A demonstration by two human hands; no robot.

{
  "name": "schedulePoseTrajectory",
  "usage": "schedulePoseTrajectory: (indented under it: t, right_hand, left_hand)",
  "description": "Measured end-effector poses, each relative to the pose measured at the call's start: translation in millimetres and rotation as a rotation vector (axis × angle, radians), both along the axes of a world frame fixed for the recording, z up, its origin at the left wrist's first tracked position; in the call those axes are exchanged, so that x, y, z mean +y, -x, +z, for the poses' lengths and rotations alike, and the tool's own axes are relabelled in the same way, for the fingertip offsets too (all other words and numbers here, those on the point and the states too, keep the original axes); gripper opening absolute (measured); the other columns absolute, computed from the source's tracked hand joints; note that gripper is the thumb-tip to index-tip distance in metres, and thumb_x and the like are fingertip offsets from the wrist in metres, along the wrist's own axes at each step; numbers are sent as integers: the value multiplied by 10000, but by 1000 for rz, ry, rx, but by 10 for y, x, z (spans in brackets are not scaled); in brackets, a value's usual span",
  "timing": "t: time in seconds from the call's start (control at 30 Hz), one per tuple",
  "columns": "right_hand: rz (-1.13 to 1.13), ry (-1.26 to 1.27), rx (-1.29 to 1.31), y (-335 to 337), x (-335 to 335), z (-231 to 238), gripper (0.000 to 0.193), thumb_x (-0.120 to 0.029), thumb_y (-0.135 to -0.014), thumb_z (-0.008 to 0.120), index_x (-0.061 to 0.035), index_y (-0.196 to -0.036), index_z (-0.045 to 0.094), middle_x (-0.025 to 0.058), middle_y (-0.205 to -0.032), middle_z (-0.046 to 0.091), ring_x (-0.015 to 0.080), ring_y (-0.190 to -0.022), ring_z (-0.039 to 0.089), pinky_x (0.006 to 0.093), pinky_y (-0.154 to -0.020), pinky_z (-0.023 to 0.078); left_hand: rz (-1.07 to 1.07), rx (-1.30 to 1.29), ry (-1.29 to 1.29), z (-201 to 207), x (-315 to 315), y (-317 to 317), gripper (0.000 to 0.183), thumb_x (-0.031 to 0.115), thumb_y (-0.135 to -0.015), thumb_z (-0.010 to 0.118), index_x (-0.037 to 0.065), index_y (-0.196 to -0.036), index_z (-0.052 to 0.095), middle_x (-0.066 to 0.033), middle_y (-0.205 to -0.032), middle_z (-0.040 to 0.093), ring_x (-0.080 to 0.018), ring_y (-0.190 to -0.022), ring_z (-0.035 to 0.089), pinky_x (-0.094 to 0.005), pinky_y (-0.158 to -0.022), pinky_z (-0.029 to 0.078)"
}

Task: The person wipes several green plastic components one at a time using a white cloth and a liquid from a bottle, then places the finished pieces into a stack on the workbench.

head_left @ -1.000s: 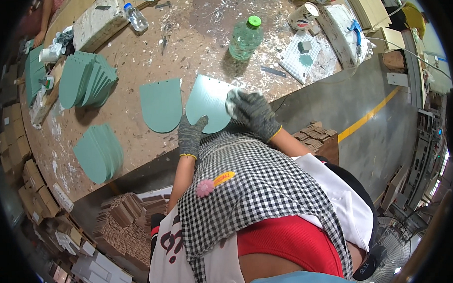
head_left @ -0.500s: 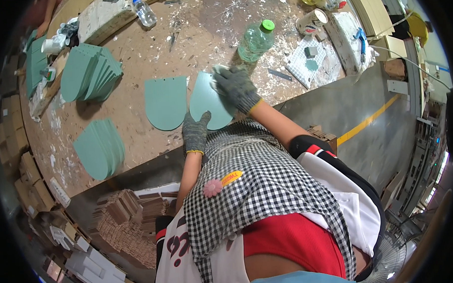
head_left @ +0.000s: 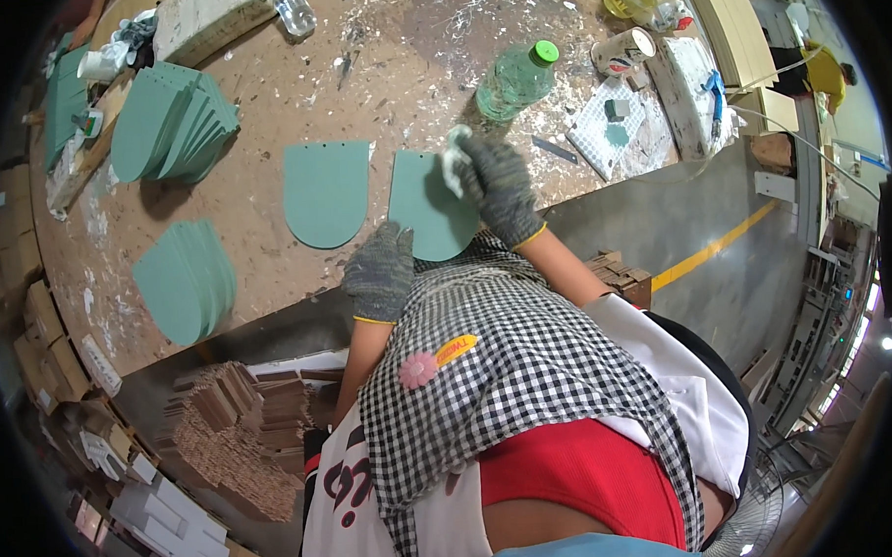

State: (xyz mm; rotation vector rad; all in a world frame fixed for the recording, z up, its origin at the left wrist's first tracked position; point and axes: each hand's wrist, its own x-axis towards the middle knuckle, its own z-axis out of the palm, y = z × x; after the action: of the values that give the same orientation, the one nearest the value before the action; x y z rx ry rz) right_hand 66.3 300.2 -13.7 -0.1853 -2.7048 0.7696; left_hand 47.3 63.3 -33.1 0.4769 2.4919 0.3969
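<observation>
A flat green panel (head_left: 426, 206) with one rounded end lies before me near the table's front edge. My left hand (head_left: 379, 273), in a grey knit glove, grips its lower left edge. In my gloved right hand (head_left: 503, 190) is a crumpled white cloth (head_left: 453, 162), bunched in the closed fingers at the panel's upper right edge. The fingertips behind the cloth are hidden. Just left of this panel rests a second green panel (head_left: 326, 196) of the same shape, with small holes along its straight edge.
Two stacks of green panels, one fanned (head_left: 170, 121) and one lower (head_left: 186, 280), stand at the left. A green-capped bottle (head_left: 514, 83), a metal strip (head_left: 554, 149), a white patterned sheet (head_left: 598, 126) and a paper cup (head_left: 623, 52) are at the right. Cut boards (head_left: 240, 433) are piled below the table.
My right hand has moved right and slightly down with the cloth, lifting off the panel's middle. The panel has turned a little and sits farther right of its neighbour. My left hand stays at its edge.
</observation>
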Motion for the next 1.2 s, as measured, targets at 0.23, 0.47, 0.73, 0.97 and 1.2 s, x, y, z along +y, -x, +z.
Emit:
schedulePoseTrajectory:
  t: [0.23,0.47,0.73,0.97,1.2]
  right_hand:
    - [220,-346,-272,37,-218,-318,603,-383,-912,605,-150,-1458,502,81,-1402,573,299,-1312,499,538,-1068,407]
    - [367,-467,-288,-302,-483,-494,666,-371,-907,638,-135,-1497,439,104,-1501,479,291,-1310,499,533,-968,467]
    - [322,-448,-560,-3,-504,-170,548,-318,-930,588,-98,-1426,509,146,-1439,502,300,-1112,585,446,-834,508]
    - [114,-380,-388,326,-288,-363,468,-308,-931,610,-60,-1325,569,130,-1277,580,266,-958,630,420,-764,507]
    - [394,-415,-434,125,-497,-240,510,-358,-913,607,-82,-1341,576,100,-1351,528,253,-1079,579,406,-789,511]
  left_hand:
    - [-343,488,-349,-526,-112,-98,547,219,-898,601,15,-1403,546,-176,-1575,399,-368,-1464,356,-530,-1228,241]
    - [-383,592,-301,-666,-45,-74,511,207,-898,591,0,-1364,574,-182,-1525,463,-366,-1443,388,-525,-1221,258]
    - [-306,525,-375,-623,-34,-93,540,198,-916,567,5,-1418,519,-171,-1557,423,-350,-1467,351,-521,-1227,247]
    - [-292,504,-386,-556,-28,-104,543,183,-917,562,-2,-1425,513,-191,-1550,426,-368,-1463,355,-533,-1222,248]
    - [-294,605,-377,-645,-49,-133,522,182,-898,592,-35,-1370,546,-204,-1497,485,-398,-1401,433,-544,-1186,315]
